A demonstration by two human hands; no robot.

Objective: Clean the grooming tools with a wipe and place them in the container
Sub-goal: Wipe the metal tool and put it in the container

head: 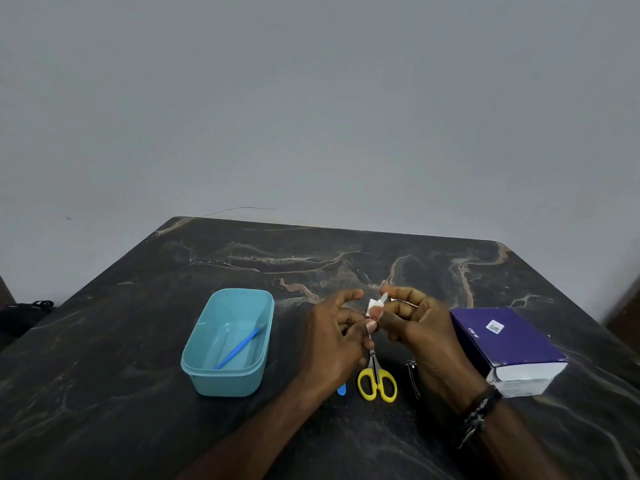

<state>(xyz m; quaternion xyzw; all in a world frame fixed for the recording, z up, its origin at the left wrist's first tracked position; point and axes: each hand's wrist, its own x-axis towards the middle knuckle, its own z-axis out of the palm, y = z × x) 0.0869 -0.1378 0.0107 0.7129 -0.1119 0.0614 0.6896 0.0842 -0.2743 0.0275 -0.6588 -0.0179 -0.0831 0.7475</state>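
Scissors (376, 374) with yellow handles are held by the left hand (337, 336); the right hand (414, 327) pinches a white wipe (373, 306) round the blades. Left of this grip, the teal container (194, 368) already holds one blue tool (239, 348); nail clippers (412, 377) below wait uncleaned.

Purple box (502, 341) bears a QR sticker; small lettering unreadable.
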